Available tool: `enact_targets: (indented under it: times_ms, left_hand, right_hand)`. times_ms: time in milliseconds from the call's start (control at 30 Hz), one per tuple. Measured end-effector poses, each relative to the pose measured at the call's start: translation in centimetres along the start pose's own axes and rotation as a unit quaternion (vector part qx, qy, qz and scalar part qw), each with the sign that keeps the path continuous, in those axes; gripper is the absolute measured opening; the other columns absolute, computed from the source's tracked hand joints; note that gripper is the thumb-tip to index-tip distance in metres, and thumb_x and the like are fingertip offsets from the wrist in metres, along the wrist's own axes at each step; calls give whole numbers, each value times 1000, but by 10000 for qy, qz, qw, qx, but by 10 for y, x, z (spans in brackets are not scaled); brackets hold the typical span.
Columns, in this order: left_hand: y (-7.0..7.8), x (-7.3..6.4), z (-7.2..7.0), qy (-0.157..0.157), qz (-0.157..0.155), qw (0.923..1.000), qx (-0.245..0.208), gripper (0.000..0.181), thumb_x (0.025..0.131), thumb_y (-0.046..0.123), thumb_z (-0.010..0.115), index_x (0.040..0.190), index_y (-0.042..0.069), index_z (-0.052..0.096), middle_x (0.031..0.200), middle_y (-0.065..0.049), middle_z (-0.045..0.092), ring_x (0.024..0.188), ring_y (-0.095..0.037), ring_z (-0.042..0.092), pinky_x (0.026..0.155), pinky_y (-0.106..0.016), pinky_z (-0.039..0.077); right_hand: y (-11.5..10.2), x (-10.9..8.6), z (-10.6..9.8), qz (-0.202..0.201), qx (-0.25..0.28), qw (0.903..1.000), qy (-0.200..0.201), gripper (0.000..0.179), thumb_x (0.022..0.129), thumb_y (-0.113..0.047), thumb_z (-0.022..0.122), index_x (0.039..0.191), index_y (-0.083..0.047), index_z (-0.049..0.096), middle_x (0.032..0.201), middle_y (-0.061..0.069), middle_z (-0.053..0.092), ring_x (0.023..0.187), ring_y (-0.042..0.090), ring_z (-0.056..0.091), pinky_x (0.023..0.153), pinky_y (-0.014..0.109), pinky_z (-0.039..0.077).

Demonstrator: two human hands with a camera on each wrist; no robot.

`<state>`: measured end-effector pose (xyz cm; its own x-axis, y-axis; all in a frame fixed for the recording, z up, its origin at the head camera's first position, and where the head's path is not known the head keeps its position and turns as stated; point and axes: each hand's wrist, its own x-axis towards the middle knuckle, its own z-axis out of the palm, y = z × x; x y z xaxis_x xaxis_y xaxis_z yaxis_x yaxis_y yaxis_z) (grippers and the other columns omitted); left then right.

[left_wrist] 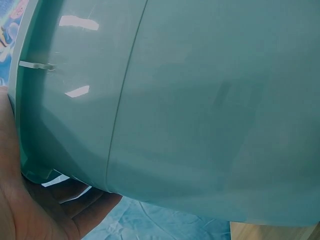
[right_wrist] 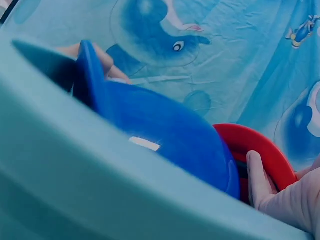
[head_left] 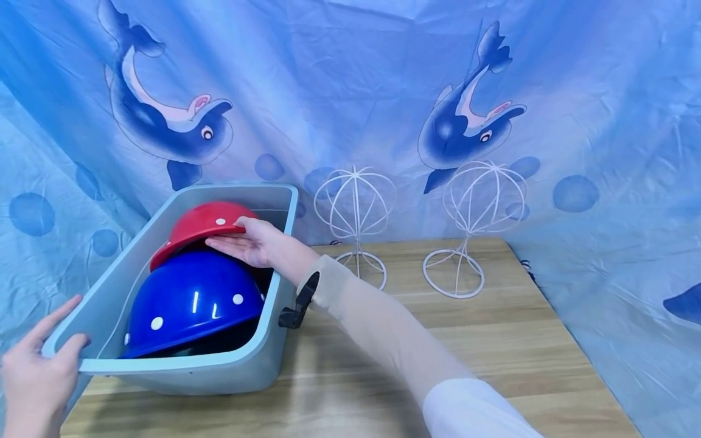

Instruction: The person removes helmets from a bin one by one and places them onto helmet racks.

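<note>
A red hard hat (head_left: pixel 210 218) and a blue hard hat (head_left: pixel 191 298) lie in a grey-green plastic bin (head_left: pixel 267 348), the blue one nearer the front. My right hand (head_left: pixel 253 242) reaches over the bin's right side and pinches the red hard hat's edge, thumb on top and fingers beneath. In the right wrist view, that hand (right_wrist: pixel 285 197) is at the red hat (right_wrist: pixel 252 137), beside the blue shell (right_wrist: pixel 175 135). My left hand (head_left: pixel 41 365) grips the bin's front left corner. The left wrist view shows its fingers (left_wrist: pixel 92 212) against the bin's outer wall (left_wrist: pixel 200 110).
Two white wire stands with globe-shaped tops, a left one (head_left: pixel 356 234) and a right one (head_left: pixel 464 258), stand toward the back of the wooden table (head_left: pixel 493 359). A blue dolphin-print cloth (head_left: pixel 339 79) hangs behind and at the sides.
</note>
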<state>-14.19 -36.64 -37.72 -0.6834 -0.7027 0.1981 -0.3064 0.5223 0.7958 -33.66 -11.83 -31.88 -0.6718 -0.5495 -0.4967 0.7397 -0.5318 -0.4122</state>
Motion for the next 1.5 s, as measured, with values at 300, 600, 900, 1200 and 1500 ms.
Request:
enact_targets:
  times_ms: [300, 600, 900, 1200, 1500]
  left_hand:
    - [-8, 3, -2, 93, 185, 9998, -44, 66, 93, 5, 56, 152, 35, 59, 162, -12, 51, 89, 10, 50, 51, -10, 31]
    - [1, -2, -1, 82, 409, 9990, 129, 61, 97, 10, 56, 154, 33, 58, 162, -14, 51, 50, 2, 32, 41, -21, 25]
    - [0, -5, -5, 202, 501, 9985, 22, 60, 95, 9, 56, 151, 31, 62, 160, -11, 53, 39, -5, 18, 38, -23, 23]
    - [-1, -5, -10, 134, 600, 9981, 90, 68, 90, 4, 51, 148, 36, 64, 51, 17, 34, 36, -9, 21, 36, -26, 25]
    - [-2, -4, -11, 170, 615, 9980, -2, 72, 87, 3, 49, 146, 41, 64, 46, 8, 27, 37, -9, 22, 36, -27, 24]
  right_hand:
    - [-2, -2, -2, 207, -130, 9990, -382, 31, 105, -10, 64, 121, 17, 65, 121, 30, 75, 135, 43, 64, 113, 37, 52]
    - [-1, -17, -1, -92, -443, 9987, -224, 31, 99, -8, 70, 127, 7, 68, 112, 26, 79, 127, 41, 69, 106, 35, 57]
    - [-3, -33, -3, -226, -820, 9933, -778, 27, 100, -8, 67, 126, 3, 64, 114, 18, 78, 135, 41, 64, 112, 34, 52]
    - [-6, -47, -16, -577, -1205, 9805, -1444, 23, 103, -10, 65, 126, -6, 64, 120, 13, 77, 142, 41, 57, 106, 33, 53]
    - [-11, -72, -23, -1456, -2036, 9506, -1834, 22, 106, -13, 60, 128, -13, 64, 152, 19, 62, 142, 44, 53, 102, 35, 53]
